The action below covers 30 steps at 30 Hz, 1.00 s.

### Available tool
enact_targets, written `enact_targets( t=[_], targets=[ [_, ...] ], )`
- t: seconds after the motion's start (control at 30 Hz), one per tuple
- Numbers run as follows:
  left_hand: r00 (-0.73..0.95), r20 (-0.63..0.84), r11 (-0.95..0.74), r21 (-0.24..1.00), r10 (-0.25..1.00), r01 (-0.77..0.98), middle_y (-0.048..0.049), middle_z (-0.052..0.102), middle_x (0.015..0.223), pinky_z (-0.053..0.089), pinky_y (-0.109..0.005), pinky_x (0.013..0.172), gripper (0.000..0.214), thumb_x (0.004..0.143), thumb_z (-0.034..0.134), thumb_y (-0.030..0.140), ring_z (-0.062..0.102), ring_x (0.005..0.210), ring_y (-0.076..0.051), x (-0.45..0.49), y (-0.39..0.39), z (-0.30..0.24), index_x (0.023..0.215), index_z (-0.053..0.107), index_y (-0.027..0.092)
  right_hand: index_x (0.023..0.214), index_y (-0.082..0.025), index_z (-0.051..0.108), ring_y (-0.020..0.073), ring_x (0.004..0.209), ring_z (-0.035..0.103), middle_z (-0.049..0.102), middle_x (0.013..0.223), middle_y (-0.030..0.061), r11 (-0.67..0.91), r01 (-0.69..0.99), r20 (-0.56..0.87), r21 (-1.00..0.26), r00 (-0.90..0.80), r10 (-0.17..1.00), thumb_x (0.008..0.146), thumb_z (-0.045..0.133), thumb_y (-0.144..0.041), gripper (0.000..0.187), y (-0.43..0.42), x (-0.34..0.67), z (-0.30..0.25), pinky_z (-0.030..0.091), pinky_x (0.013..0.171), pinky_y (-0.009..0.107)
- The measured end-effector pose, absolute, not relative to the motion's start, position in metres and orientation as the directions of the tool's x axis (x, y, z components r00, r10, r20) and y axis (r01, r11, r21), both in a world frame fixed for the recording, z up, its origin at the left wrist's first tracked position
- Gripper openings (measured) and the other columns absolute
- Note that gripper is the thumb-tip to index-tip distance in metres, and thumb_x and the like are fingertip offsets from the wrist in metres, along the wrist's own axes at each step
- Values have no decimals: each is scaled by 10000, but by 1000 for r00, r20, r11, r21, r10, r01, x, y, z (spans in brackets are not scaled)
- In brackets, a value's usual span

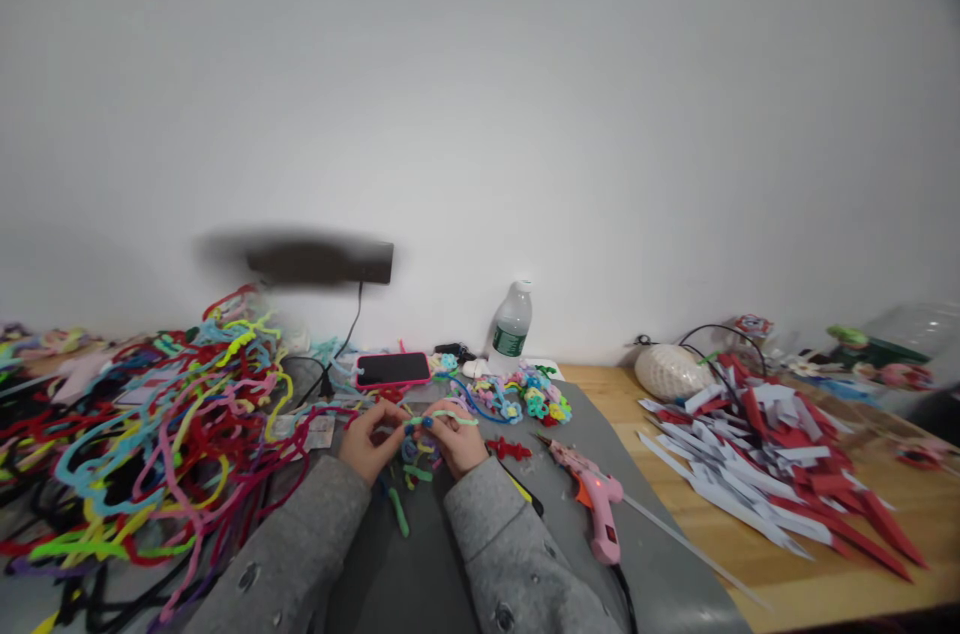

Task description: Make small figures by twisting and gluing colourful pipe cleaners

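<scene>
My left hand and my right hand meet over the grey mat, both in grey sleeves. Their fingers are pinched together on a light green pipe cleaner that runs between them, with a small blue twisted piece just under it. Short green pieces lie on the mat below my hands. A red twisted shape lies just right of my right hand.
A big tangle of coloured pipe cleaners fills the left. A pink glue gun, finished little flowers, a phone and a water bottle lie around. Red and white paper strips cover the wooden table on the right.
</scene>
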<state>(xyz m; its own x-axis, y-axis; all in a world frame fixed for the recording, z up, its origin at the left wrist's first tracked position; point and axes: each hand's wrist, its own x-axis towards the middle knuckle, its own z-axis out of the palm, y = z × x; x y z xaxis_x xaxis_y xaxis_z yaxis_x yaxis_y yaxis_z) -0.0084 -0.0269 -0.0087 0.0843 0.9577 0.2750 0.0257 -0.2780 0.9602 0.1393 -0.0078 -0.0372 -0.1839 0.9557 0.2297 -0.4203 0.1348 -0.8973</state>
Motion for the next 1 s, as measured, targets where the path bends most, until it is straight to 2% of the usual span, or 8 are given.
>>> enact_targets(
  t=[0.2, 0.33, 0.43, 0.53, 0.63, 0.83, 1.0],
  targets=[
    [104, 232, -232, 973, 967, -9, -3, 600, 623, 419, -190, 455, 105, 599, 664, 229, 555, 557, -135, -8, -25, -14, 673, 633, 161, 659, -155, 626, 146, 466, 582, 647, 539, 14, 110, -399, 227, -910, -258, 939, 654, 702, -283, 149, -6, 141, -42, 462, 482, 266],
    [137, 211, -203, 977, 968, -69, -17, 634, 619, 458, -220, 524, 147, 594, 687, 254, 582, 581, -153, -15, -18, -18, 689, 651, 147, 664, -152, 632, 143, 464, 581, 655, 551, 20, 102, -390, 224, -915, -283, 933, 658, 697, -293, 155, -6, 141, -43, 467, 482, 265],
    [132, 225, -209, 970, 965, -125, -43, 666, 746, 480, -254, 634, 185, 596, 688, 291, 608, 703, -179, -18, -14, -21, 703, 639, 148, 703, -164, 623, 133, 469, 573, 649, 560, 6, 111, -400, 231, -910, -265, 936, 664, 687, -319, 172, -6, 141, -42, 460, 481, 253],
    [167, 216, -188, 968, 962, -164, -68, 673, 832, 481, -276, 669, 205, 611, 681, 320, 613, 757, -193, -17, -14, -21, 707, 626, 148, 762, -184, 614, 125, 496, 572, 639, 583, -13, 128, -402, 236, -907, -231, 944, 656, 693, -320, 190, -5, 142, -43, 456, 496, 240],
    [176, 202, -172, 970, 963, -174, -54, 678, 753, 476, -267, 655, 210, 604, 692, 325, 612, 709, -180, -15, -16, -19, 691, 628, 145, 720, -182, 616, 123, 487, 563, 629, 581, -13, 127, -376, 224, -918, -227, 948, 648, 700, -292, 156, -3, 143, -45, 448, 482, 234],
    [172, 149, -114, 974, 974, -198, -11, 651, 640, 444, -214, 511, 258, 597, 699, 355, 583, 555, -133, -13, -17, -18, 720, 611, 146, 691, -182, 587, 117, 472, 559, 616, 580, -25, 102, -363, 202, -926, -248, 948, 630, 709, -275, 165, -2, 142, -46, 443, 479, 234],
    [176, 146, -101, 966, 974, -239, 2, 642, 631, 452, -220, 530, 301, 594, 707, 354, 587, 545, -124, -14, -16, -20, 762, 556, 154, 668, -178, 567, 106, 451, 553, 621, 561, -30, 97, -357, 201, -929, -266, 943, 628, 710, -253, 166, -4, 142, -43, 424, 470, 221]
  ],
)
